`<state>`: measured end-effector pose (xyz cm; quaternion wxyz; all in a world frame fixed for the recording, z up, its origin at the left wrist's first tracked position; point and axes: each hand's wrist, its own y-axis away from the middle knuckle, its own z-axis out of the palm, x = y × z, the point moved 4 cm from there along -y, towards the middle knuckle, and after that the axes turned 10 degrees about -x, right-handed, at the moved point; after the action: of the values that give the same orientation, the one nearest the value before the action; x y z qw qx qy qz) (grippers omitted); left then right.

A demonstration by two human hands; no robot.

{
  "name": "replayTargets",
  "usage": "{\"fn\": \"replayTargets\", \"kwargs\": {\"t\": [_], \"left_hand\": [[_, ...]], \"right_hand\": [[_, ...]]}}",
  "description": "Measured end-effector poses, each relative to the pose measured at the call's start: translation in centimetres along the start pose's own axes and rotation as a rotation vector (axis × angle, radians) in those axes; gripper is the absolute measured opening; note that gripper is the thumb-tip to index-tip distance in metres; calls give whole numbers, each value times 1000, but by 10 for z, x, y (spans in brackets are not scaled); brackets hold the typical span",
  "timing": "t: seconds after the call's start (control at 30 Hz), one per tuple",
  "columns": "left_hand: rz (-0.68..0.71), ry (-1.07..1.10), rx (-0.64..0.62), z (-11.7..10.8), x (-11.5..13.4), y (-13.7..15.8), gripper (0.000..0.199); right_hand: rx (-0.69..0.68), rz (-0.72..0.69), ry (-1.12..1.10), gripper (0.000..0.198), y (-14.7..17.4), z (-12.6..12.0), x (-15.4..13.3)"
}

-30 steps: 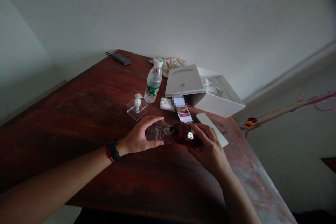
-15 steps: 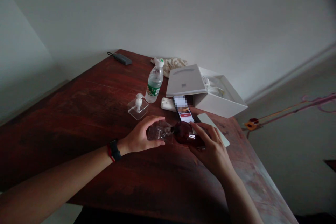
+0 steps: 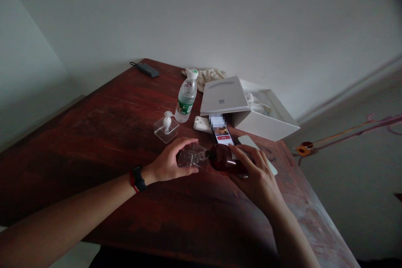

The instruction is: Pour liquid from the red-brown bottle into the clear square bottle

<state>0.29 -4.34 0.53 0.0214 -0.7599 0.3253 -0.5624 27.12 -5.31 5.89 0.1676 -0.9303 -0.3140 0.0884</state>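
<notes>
My left hand [image 3: 169,161], with a dark band on its wrist, is closed around a clear plastic bottle [image 3: 190,157] whose neck points right. My right hand [image 3: 256,171] grips a dark reddish-brown bottle [image 3: 221,158], tipped on its side with its mouth toward the clear bottle's neck. The two mouths meet or nearly meet; I cannot tell if they touch. Any liquid passing between them is too small to see. Beyond my left hand, a white pump head [image 3: 167,122] rests with a clear square piece [image 3: 165,135] on the table.
A green-labelled water bottle [image 3: 186,98] stands behind. To its right are a white case [image 3: 202,124], a lit phone [image 3: 223,134], an open white box [image 3: 266,121] with its lid [image 3: 222,96], and a pale flat object [image 3: 271,166]. Gloves [image 3: 209,77] and a dark device [image 3: 147,69] lie farther back.
The whole view has shifted slightly. Both hands keep their holds, with the brown bottle's mouth still at the clear bottle's neck.
</notes>
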Motion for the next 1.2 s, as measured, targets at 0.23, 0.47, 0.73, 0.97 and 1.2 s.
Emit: {"fn": "replayTargets", "kwargs": {"t": [0.23, 0.47, 0.73, 0.97, 1.2], "left_hand": [[-10, -10, 2, 0, 0, 0, 74], [-11, 4, 9, 0, -1, 0, 76], [-8, 1, 8, 0, -1, 0, 77], [-9, 7, 7, 0, -1, 1, 76], [-4, -4, 9, 0, -2, 0, 77]], "right_hand": [[-31, 22, 20, 81, 1, 1, 2], [-33, 4, 11, 80, 1, 1, 1], [-41, 10, 0, 80, 1, 1, 2], [-40, 9, -2, 82, 1, 1, 3], [-35, 18, 8, 80, 1, 0, 2]]}}
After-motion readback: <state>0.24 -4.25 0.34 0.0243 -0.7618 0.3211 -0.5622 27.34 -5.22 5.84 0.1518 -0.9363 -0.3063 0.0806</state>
